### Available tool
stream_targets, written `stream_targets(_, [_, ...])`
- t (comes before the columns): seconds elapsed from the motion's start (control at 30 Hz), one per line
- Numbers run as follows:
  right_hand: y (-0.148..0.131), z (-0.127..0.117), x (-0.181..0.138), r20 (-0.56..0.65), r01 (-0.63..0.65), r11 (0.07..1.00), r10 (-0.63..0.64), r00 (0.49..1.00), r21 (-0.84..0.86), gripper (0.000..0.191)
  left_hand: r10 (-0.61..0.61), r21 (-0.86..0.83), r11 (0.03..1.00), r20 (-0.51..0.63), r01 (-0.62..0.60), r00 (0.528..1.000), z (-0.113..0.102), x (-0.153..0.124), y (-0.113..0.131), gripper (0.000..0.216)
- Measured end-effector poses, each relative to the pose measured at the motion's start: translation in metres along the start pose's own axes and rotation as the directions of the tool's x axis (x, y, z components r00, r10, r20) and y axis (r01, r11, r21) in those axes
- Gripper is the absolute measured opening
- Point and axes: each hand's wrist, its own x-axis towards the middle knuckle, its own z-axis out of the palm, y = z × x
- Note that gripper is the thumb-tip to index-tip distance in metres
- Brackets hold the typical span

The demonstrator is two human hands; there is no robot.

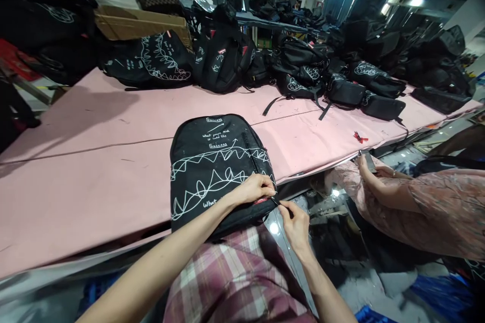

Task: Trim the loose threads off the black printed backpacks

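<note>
A black backpack (215,161) with white scribble print lies flat at the near edge of the pink table (94,161). My left hand (253,189) is closed, pinching the bag's lower right edge beside a small red tag. My right hand (295,222) is just off that corner, fingers pinched on a thin dark strip or zipper pull that runs from the bag. The two hands almost touch.
Many more black printed backpacks (223,60) are piled along the far side of the table, with a cardboard box (140,22) at the back left. Another person's arm (397,197) in a patterned sleeve rests at the table edge to the right. A small red scrap (359,137) lies nearby.
</note>
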Motion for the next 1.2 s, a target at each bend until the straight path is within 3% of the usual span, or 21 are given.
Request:
stream_targets(0.07, [0.005, -0.001, -0.001, 0.014, -0.082, 0.989, 0.081, 0.997, 0.122, 0.024, 0.068, 0.057, 0.996, 0.025, -0.069, 0.997, -0.001, 0.001, -0.001, 0.022])
stream_targets(0.13, [0.010, -0.002, -0.004, 0.012, -0.124, 0.968, 0.125, 0.992, 0.219, 0.026, 0.146, 0.220, 0.962, 0.087, -0.162, 0.985, -0.003, 0.004, 0.001, 0.022])
stream_targets(0.23, [0.016, 0.000, -0.011, 0.024, -0.140, 0.955, 0.138, 0.990, 0.263, 0.028, 0.136, 0.493, 0.840, 0.213, -0.226, 0.968, -0.007, 0.011, 0.008, 0.015])
stream_targets(0.37, [0.010, 0.004, -0.020, 0.007, -0.133, 0.974, 0.134, 0.991, 0.181, 0.025, 0.063, 0.599, 0.758, 0.329, -0.260, 0.942, -0.009, 0.022, 0.018, 0.007])
stream_targets(0.63, [-0.018, 0.018, -0.021, -0.151, -0.089, 0.986, 0.067, 0.986, -0.144, 0.018, 0.106, 0.579, 0.737, 0.412, -0.350, 0.905, -0.012, 0.024, 0.022, 0.010])
stream_targets(0.8, [-0.023, 0.030, -0.013, -0.241, -0.099, 0.941, 0.019, 0.970, -0.323, 0.012, 0.146, 0.603, 0.703, 0.396, -0.377, 0.907, -0.012, 0.022, 0.025, 0.011])
stream_targets(0.93, [-0.023, 0.031, -0.012, -0.240, -0.097, 0.946, 0.022, 0.971, -0.308, 0.011, 0.164, 0.598, 0.715, 0.359, -0.362, 0.919, -0.008, 0.022, 0.023, 0.011])
stream_targets(1.07, [-0.019, 0.028, -0.010, -0.189, -0.096, 0.987, 0.070, 0.979, -0.129, 0.015, 0.155, 0.544, 0.791, 0.266, -0.281, 0.951, -0.008, 0.023, 0.018, 0.012])
stream_targets(1.2, [-0.002, 0.018, -0.004, -0.154, -0.148, 0.959, 0.188, 0.970, 0.240, 0.022, 0.094, 0.451, 0.884, 0.082, -0.121, 0.992, -0.019, 0.005, 0.016, 0.028])
